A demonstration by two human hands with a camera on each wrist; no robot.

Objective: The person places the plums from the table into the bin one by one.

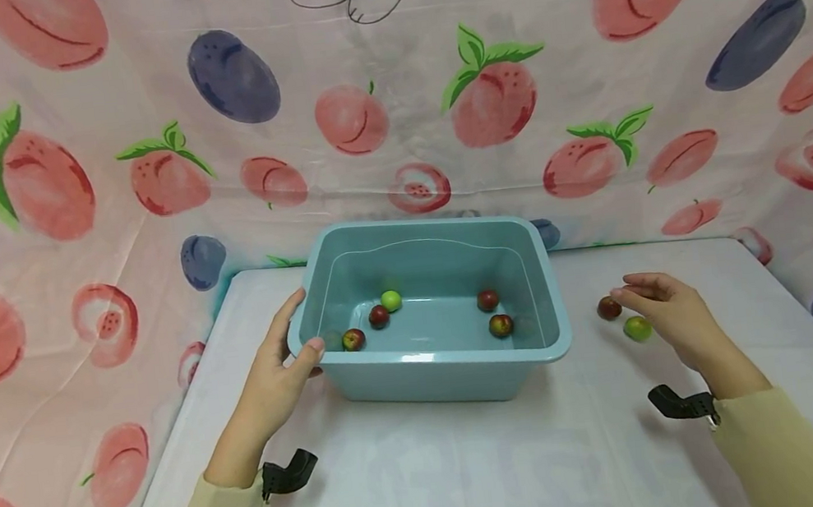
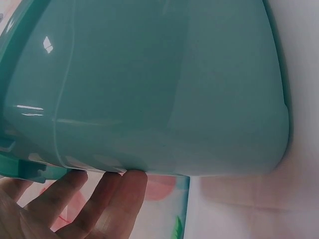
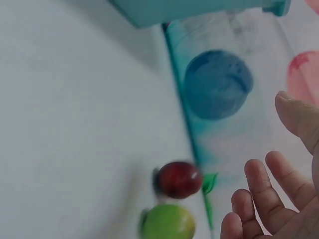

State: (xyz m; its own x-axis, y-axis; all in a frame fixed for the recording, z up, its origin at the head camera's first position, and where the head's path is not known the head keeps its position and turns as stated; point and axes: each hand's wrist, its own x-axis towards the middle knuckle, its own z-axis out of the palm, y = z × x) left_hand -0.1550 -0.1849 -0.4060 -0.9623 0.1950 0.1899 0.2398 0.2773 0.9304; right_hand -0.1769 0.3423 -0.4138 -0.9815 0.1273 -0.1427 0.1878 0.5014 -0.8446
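Observation:
My left hand (image 1: 272, 387) holds the left end of a blue-green plastic tub (image 1: 427, 379), thumb over the rim and fingers along the outer wall. Those fingers (image 2: 127, 199) press against the tub's side in the left wrist view. Inside lie several small round fruits, among them a green one (image 1: 392, 300) and a dark red one (image 1: 487, 300). My right hand (image 1: 670, 321) is above the table right of the tub, holding nothing, its thumb spread from the fingers. Near its fingertips lie a dark red fruit (image 3: 180, 179) and a green fruit (image 3: 169, 222), side by side.
A white-covered table (image 1: 438, 481) bears the tub and the loose fruits. Behind it hangs a pink fruit-print cloth (image 1: 362, 184), close to the tub's far side. Black wrist mounts (image 1: 290, 472) sit on both forearms.

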